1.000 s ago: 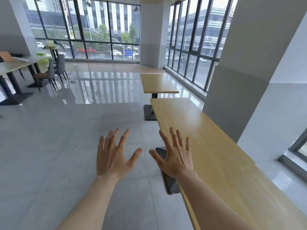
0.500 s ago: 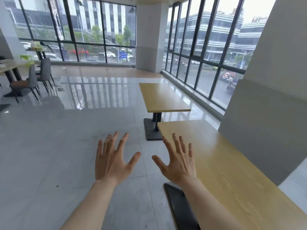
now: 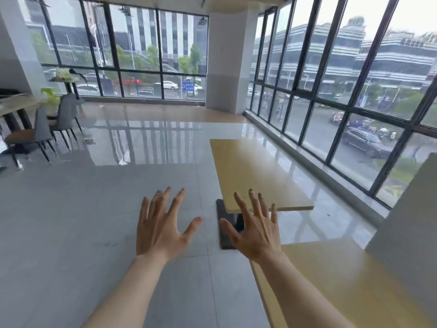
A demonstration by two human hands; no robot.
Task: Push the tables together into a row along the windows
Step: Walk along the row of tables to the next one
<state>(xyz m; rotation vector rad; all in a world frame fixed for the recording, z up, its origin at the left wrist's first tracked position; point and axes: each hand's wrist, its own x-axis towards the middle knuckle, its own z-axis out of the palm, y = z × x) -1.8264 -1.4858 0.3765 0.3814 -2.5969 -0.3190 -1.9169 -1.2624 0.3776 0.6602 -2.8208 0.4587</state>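
Observation:
A light wooden table (image 3: 255, 171) on a black pedestal base (image 3: 225, 233) stands by the right-hand windows (image 3: 331, 95), apart from the others. A second wooden tabletop (image 3: 343, 287) lies at the lower right next to a white pillar, with a gap of floor between the two. My left hand (image 3: 160, 228) is held out over the floor, fingers spread, holding nothing. My right hand (image 3: 255, 233) is also spread and empty, raised in front of the far table's near edge and touching neither table.
A white pillar (image 3: 406, 221) stands at the right beside the near table, another (image 3: 227, 58) at the window corner. Grey chairs (image 3: 45, 131) and a table with plants (image 3: 19, 102) stand at the far left. Glossy grey floor (image 3: 82, 209) spreads across the middle.
I have walked forward along the near table toward the far one, which now looks much closer. Both hands stay raised, spread and empty.

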